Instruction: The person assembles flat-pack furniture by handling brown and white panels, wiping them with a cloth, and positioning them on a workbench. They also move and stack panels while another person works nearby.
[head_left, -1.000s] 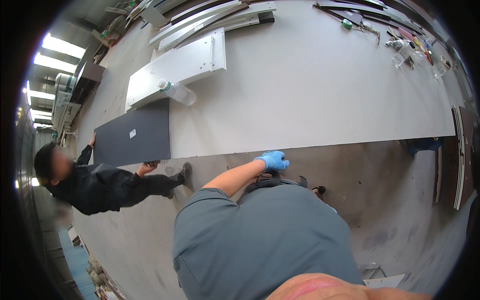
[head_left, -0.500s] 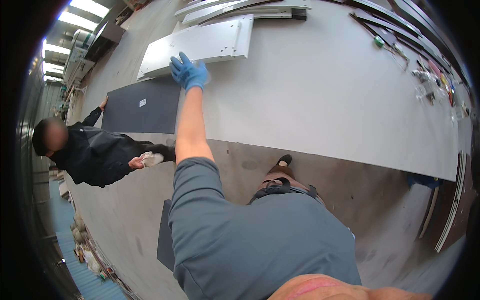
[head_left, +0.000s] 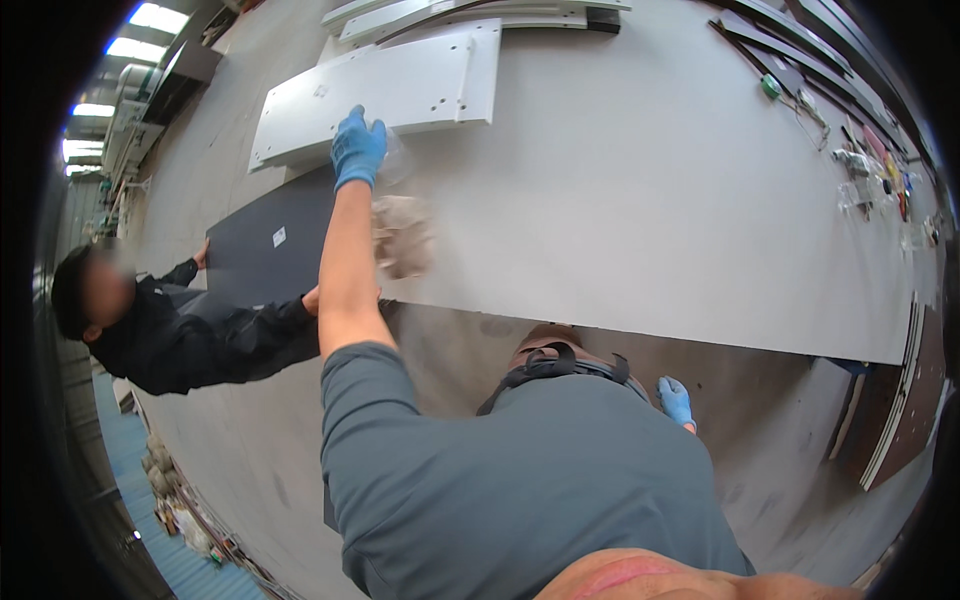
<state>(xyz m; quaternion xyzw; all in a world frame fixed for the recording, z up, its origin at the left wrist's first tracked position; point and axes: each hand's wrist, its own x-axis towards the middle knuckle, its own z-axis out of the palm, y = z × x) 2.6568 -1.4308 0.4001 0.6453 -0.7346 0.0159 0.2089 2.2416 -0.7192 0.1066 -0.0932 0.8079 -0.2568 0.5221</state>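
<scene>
My left hand, in a blue glove, reaches to the near edge of a stack of white drilled panels. Its fingers are apart, stretched over the edge of the top panel. Beside the glove shows a faint, clear, film-like thing; whether I touch it I cannot tell. A crumpled brownish cloth or paper, blurred, is just right of my left forearm. My right hand, also blue-gloved, hangs below the table's near edge, fingers loosely extended, nothing visible in it.
A co-worker at the left has hands at a dark grey panel bearing a white label. The large pale tabletop carries tools and clear bags at far right. Dark strips lie behind. Brown panels lean at right.
My left hand has shifted slightly left along the panel edge. My right hand has come into view. The co-worker's hand with a pale cloth has moved to the dark panel; the crumpled brownish thing has appeared.
</scene>
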